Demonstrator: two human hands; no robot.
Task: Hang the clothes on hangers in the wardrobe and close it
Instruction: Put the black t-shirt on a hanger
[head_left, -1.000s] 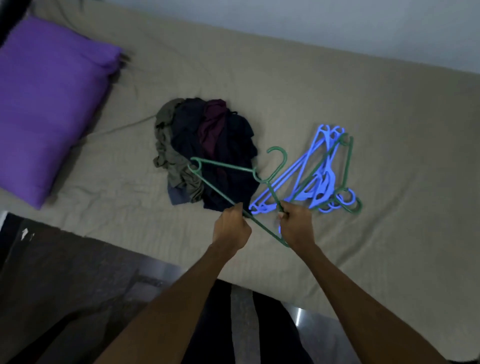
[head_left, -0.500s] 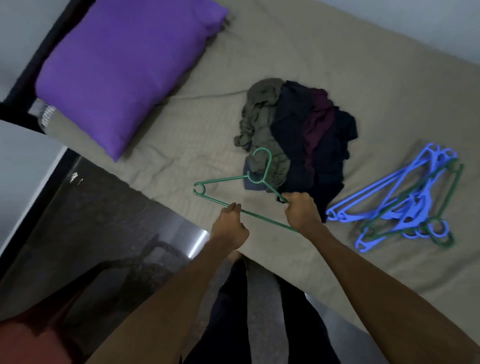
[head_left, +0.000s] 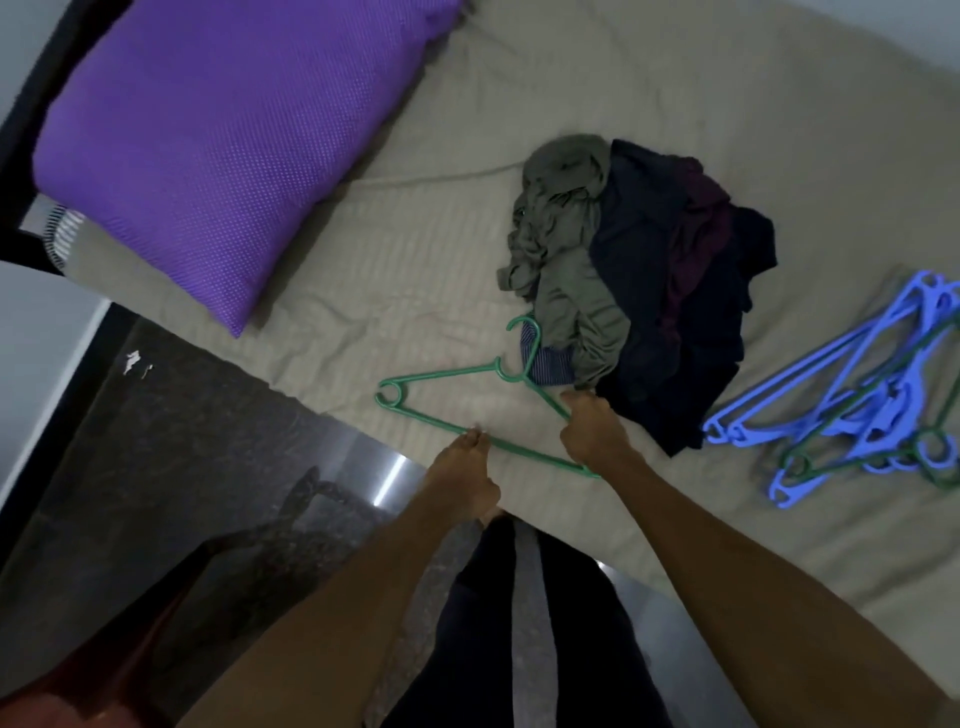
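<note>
**Green hanger held in both hands beside the clothes pile**

Held low over the bed (head_left: 675, 104), just left of the clothes pile (head_left: 649, 270): one green hanger (head_left: 441, 376). Hook end pointing up toward the pile, lying against a striped blue garment (head_left: 545, 358) that sticks out from under the pile's near-left edge. Left loop end well to the left of the pile, over bare beige sheet.

Left hand (head_left: 462, 467) below and left of the pile, fingers (head_left: 475, 434) pinching the hanger's bottom bar about midway. Right hand (head_left: 592, 431) at the pile's near edge, fingers curled around the hanger's right shoulder bar, knuckles just beside the dark cloth. Both forearms reaching up from the bottom of the view.

Within the pile: an olive-grey garment (head_left: 561, 244) on the left, dark navy cloth (head_left: 691, 338) through the middle and right, a maroon piece (head_left: 696, 208) near the top.

Right of the pile, apart from it, a loose heap of spare hangers (head_left: 852, 410) on the sheet, mostly blue with a couple of dark green ones tangled in; right edge cut off by the frame.

Far left of the pile, at the head of the bed, a purple pillow (head_left: 228, 135). Below the pile, past the mattress edge, dark speckled floor (head_left: 182, 467) with a bright reflection, and the person's dark trousers.
</note>
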